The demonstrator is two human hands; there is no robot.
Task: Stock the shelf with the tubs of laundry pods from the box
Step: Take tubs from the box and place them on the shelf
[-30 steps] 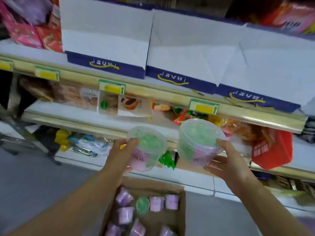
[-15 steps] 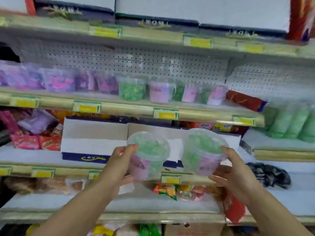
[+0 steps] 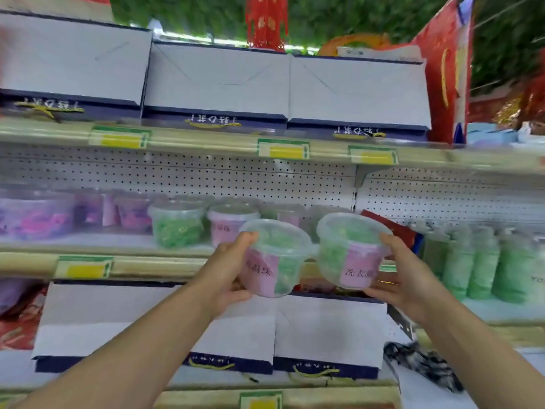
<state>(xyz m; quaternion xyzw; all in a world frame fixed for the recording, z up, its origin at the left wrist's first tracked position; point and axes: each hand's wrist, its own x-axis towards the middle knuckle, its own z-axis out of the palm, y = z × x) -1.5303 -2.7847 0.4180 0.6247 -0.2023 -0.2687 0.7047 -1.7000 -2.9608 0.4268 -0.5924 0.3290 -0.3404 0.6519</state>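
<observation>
My left hand [image 3: 228, 271] grips a clear tub of green laundry pods with a pink label [image 3: 275, 258]. My right hand [image 3: 405, 278] grips a second such tub [image 3: 351, 250]. Both tubs are held upright, side by side, in front of the shelf [image 3: 97, 242], about level with its front rail. On that shelf stand several like tubs, among them a green tub [image 3: 177, 227] and a pink-labelled tub [image 3: 228, 224], just left of and behind the held ones. The box is out of view.
Purple tubs [image 3: 35, 216] fill the shelf's left part; green bottles [image 3: 483, 261] stand at the right. A red packet [image 3: 395, 228] lies behind the right tub. White and navy boxes [image 3: 215, 84] sit above and below. The pegboard back wall [image 3: 236, 175] is bare.
The view has tilted up from the box on the floor to the upper shelves. Both hands have lifted the tubs up to the level of the shelf with the tubs.
</observation>
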